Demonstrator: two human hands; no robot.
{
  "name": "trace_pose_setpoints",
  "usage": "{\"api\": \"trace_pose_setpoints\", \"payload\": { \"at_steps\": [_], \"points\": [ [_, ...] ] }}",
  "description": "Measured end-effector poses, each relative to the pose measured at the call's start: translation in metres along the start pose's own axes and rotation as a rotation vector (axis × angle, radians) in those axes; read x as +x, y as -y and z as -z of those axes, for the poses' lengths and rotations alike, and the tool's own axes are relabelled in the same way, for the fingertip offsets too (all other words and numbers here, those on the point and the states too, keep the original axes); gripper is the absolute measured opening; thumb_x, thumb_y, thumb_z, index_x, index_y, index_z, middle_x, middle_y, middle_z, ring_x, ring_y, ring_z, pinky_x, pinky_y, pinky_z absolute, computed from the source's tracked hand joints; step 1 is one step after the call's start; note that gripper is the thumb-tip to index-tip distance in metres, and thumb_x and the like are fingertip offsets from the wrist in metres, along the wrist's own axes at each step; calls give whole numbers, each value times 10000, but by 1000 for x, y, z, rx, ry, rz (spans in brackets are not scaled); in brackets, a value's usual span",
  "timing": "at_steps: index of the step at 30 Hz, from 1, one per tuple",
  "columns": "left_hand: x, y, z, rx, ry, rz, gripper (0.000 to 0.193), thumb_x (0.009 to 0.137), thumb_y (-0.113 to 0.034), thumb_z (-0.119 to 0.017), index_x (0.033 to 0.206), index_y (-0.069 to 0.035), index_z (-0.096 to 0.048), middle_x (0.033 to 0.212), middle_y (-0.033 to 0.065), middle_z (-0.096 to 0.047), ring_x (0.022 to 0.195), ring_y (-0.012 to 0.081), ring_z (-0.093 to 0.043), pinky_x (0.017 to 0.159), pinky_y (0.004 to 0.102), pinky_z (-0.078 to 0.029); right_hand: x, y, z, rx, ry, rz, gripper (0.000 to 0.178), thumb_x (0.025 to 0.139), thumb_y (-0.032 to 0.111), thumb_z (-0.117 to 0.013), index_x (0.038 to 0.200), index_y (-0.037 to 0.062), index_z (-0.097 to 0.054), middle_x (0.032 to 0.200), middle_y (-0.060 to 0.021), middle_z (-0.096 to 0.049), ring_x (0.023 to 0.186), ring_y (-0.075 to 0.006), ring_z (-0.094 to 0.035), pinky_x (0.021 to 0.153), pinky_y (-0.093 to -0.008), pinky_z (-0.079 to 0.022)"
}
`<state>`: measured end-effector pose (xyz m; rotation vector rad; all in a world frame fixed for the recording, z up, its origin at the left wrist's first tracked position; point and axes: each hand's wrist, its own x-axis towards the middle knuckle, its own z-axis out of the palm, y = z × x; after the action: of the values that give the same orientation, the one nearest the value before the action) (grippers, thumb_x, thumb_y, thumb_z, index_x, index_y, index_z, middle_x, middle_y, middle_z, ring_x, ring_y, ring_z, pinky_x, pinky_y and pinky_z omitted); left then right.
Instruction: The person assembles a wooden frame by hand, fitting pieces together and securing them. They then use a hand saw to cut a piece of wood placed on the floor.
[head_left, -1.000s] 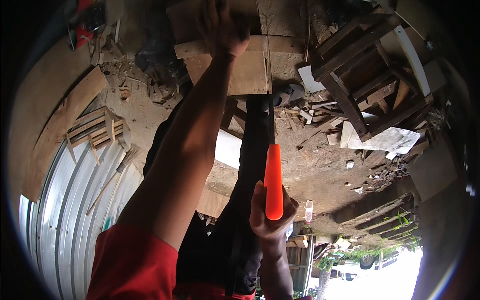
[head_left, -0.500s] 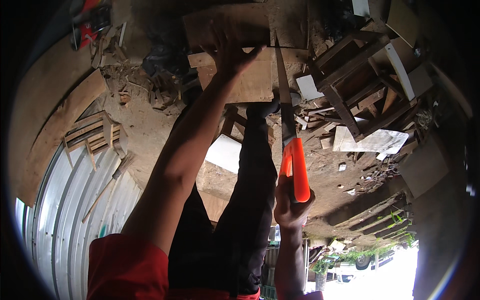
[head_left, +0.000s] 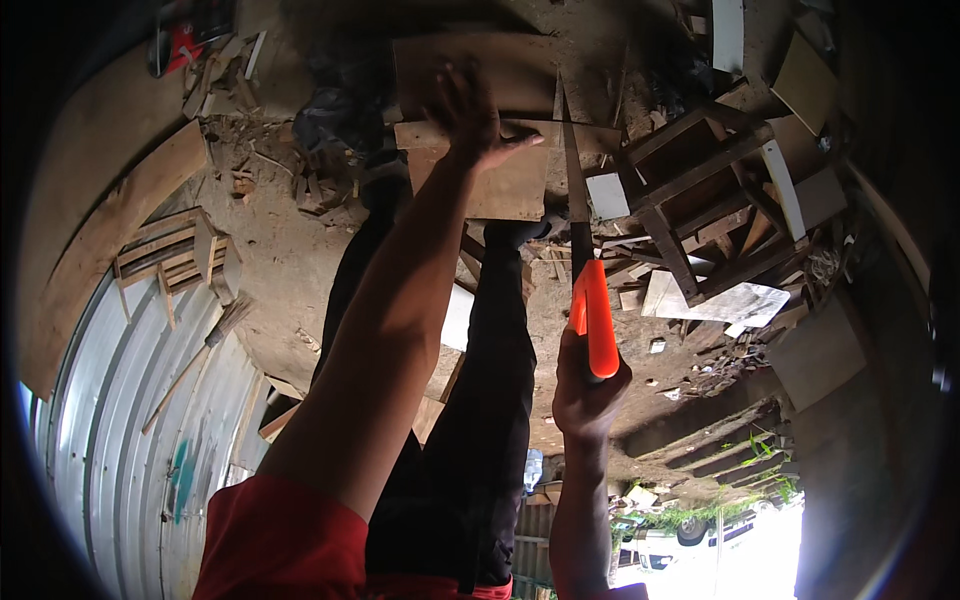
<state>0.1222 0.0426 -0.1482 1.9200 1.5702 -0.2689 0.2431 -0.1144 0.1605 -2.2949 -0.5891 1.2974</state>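
A handsaw with an orange handle [head_left: 600, 325] is in my right hand [head_left: 590, 398], whose fingers wrap round the grip. Its long dark blade [head_left: 577, 195] points away from me and runs past the right end of a light brown wooden board [head_left: 505, 190]. Near the tip, the blade crosses a thin wooden strip [head_left: 597, 139] jutting out to the right; whether the teeth are in the wood I cannot tell. My left hand [head_left: 475, 120] lies on the wood with fingers spread and thumb stretched toward the blade. A darker board [head_left: 520, 70] lies beyond it.
At the right, a dark wooden frame [head_left: 700, 190] lies among scrap wood and white panels [head_left: 712, 298]. Slatted wooden pieces [head_left: 175, 255] and a broom [head_left: 215, 325] are by corrugated metal sheeting [head_left: 110, 420] at left. A black bag [head_left: 340, 120] sits beyond my left foot.
The saw's handle has moved forward, nearer the board. My left hand stays on the wood with fingers spread. The whole view has shifted slightly.
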Motion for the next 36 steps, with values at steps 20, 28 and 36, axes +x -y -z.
{"api": "trace_pose_setpoints", "payload": {
  "at_steps": [20, 28, 36],
  "points": [
    [-6, 1, 4, -63, -13, -18, 1550, 555, -753, -816, 1569, -105, 161, 1589, 317, 196, 1473, 520, 156, 1049, 816, -56, 1, 5, -4, -15, 24, -93, 159, 892, 112, -683, 837, -29, -634, 596, -116, -601, 529, -200, -622, 524, -339, -468],
    [8, 13, -10, -26, -66, -75, 1552, 546, -780, -799, 1570, -85, 137, 1589, 315, 199, 1466, 524, 170, 1038, 828, -51, -1, 33, -8, -58, 20, -47, 155, 887, 114, -692, 792, 18, -618, 576, -113, -598, 495, -258, -638, 485, -337, -459],
    [0, 4, -8, 30, 28, -2, 1575, 526, -821, -772, 1566, -83, 153, 1583, 324, 209, 1468, 520, 171, 1050, 817, -58, -18, 13, 2, 43, 17, -135, 203, 888, 94, -687, 728, 15, -592, 562, -105, -578, 458, -230, -593, 468, -324, -434]
  ]
}}
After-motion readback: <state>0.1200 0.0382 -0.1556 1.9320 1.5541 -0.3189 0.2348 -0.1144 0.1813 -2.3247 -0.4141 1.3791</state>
